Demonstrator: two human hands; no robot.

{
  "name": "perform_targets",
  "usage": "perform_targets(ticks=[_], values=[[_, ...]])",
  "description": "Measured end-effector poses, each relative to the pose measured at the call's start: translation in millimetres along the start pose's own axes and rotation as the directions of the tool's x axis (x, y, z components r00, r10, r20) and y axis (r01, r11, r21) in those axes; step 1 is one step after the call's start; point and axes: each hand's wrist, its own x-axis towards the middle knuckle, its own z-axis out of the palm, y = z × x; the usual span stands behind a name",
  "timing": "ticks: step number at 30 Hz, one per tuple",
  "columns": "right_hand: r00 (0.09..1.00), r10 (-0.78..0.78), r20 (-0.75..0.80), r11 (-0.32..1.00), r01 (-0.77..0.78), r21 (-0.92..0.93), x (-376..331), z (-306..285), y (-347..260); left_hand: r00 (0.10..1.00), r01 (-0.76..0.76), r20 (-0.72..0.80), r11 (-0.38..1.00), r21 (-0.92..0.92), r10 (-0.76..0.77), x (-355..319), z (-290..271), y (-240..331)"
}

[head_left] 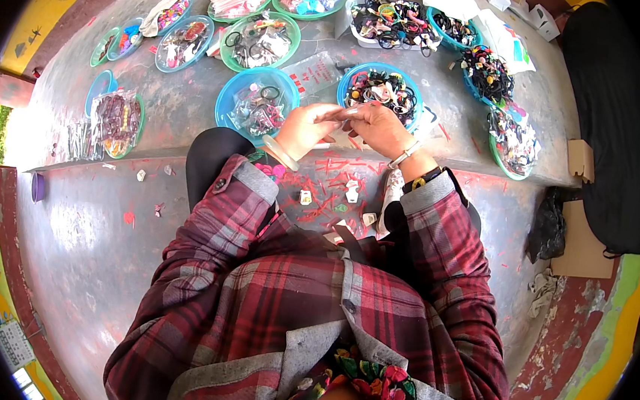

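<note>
My left hand (306, 131) and my right hand (382, 128) meet fingertip to fingertip in front of my knees. Both are closed in a pinch. Whatever sits between the fingers is too small or too hidden to name. Just beyond the right hand stands a blue basket (418, 102) heaped with mostly black hair ties. Beside the left hand is another blue basket (224, 106), holding clear plastic bags and hair ties. Under the hands, red scraps (322, 169) and small white cards (351, 192) lie on the floor.
Farther off, green basins (298, 39) and a white tub (362, 41) hold bagged goods and hair ties. At the right, a green basket (498, 155) stands near the step edge, with a black plastic bag (548, 229) and cardboard (583, 247) beyond. A purple cup (37, 187) is far left.
</note>
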Motion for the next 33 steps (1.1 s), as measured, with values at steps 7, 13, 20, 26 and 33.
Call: perform_targets(ticks=[7, 13, 20, 26, 33], values=[[0.971, -0.037, -0.238, 0.967, -0.026, -0.255, -3.7, 1.3, -0.5, 0.992, 0.078, -0.089, 0.994, -0.071, -0.084, 3.6, 2.3, -3.2], [0.926, -0.063, -0.373, 0.935, -0.075, -0.346, -4.2, 2.3, -14.6, 0.990, 0.105, -0.086, 0.989, -0.101, -0.114, 4.3, -2.6, -9.4], [0.874, -0.399, -0.276, 0.707, 0.101, -0.700, -5.9, 11.3, -4.8, 0.995, 0.011, -0.094, 0.997, -0.081, -0.018, -2.2, 5.9, 5.2], [0.945, -0.323, -0.049, 0.550, 0.146, -0.823, -4.6, 31.3, -6.1, 0.992, -0.085, -0.104, 0.987, -0.139, 0.071, 4.4, 9.7, -2.9], [0.943, -0.332, -0.009, 0.524, 0.176, -0.833, -3.1, 36.3, -18.2, 0.982, -0.039, -0.189, 0.997, -0.063, 0.027, 4.9, 4.0, -5.8]])
